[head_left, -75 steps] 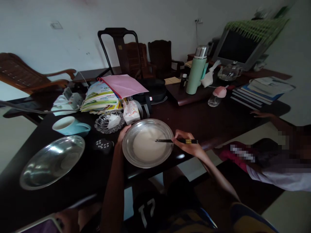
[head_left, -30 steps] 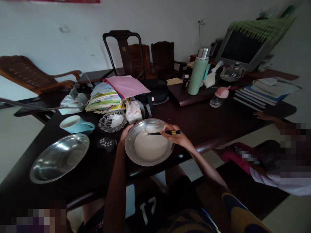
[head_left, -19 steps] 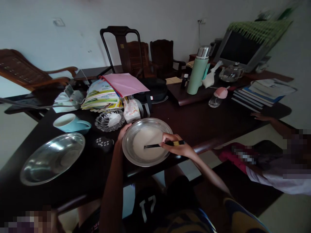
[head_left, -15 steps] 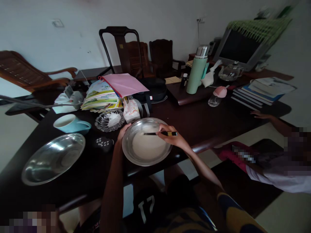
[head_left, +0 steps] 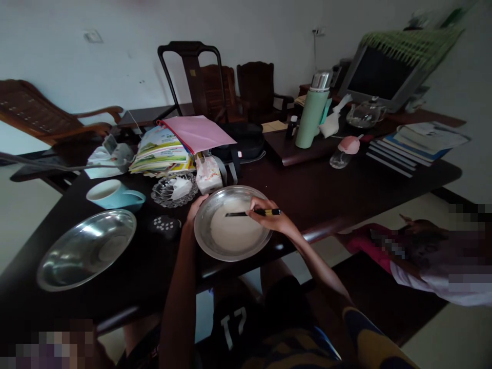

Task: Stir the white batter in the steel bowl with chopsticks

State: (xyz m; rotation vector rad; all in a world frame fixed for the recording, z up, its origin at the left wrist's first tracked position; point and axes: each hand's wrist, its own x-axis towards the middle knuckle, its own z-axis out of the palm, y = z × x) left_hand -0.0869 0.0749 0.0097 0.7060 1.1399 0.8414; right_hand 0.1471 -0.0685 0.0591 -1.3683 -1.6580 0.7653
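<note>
A steel basin (head_left: pixel 204 225) of pale, milky batter (head_left: pixel 234 238) stands near the table's front edge. My left hand (head_left: pixel 196 209) is closed on its left rim, the fingers partly hidden behind the metal. Black chopsticks with gold-patterned ends (head_left: pixel 236 214) are pinched in my right hand (head_left: pixel 268 216), which is over the basin's right side. Their tips point left and dip into the batter. To the left lies a wider, shiny steel basin (head_left: pixel 86 251), with a light-blue mug (head_left: pixel 105 192) just behind it.
Behind the basin are a glass dish (head_left: pixel 163 190), a tissue pack (head_left: pixel 208 174) and stacked booklets (head_left: pixel 161 148). A green thermos (head_left: pixel 312 115), a pink-lidded cup (head_left: pixel 348 148) and books (head_left: pixel 403 148) stand right. People sit at both sides; one sleeve (head_left: pixel 418 282) is near the right.
The chopstick tips have shifted slightly left and down in the batter. The person on the right has drawn a hand back off the table. My left hand keeps its hold.
</note>
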